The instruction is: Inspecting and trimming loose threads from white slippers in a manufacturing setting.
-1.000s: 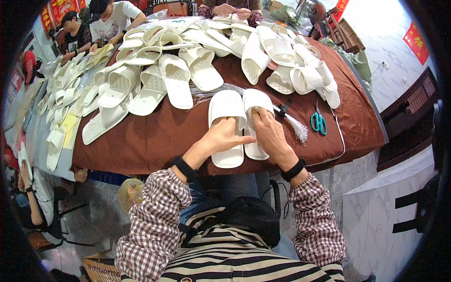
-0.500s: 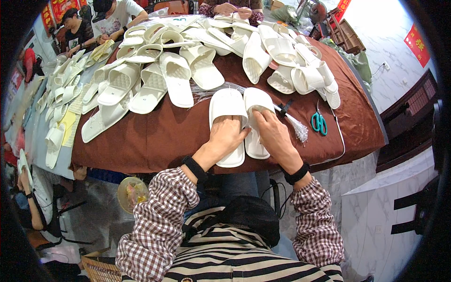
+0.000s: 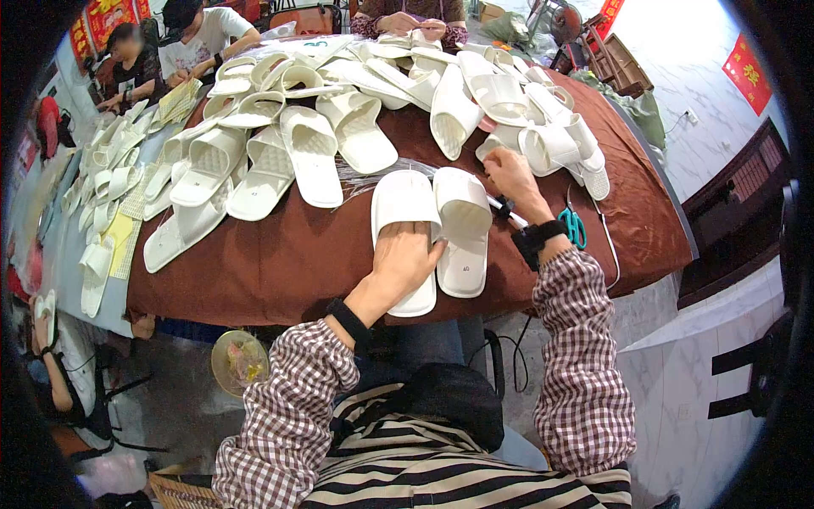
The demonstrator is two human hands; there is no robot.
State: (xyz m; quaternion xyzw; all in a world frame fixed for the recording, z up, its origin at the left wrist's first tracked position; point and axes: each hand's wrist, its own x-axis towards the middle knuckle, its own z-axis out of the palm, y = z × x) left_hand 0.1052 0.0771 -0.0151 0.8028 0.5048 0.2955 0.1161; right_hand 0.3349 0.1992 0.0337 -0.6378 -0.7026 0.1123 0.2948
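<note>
Left slipper's (image 3: 405, 204) heel under left hand (image 3: 405, 263)

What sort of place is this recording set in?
Probably a small workshop for finishing slippers: heaps of white slippers cover a brown-clothed table, green scissors lie nearby, and other people work along it.

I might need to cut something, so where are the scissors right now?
The green-handled scissors lie on the brown tablecloth at the person's right, just beyond the right hand's wristband and right of the white slipper pair.
</note>
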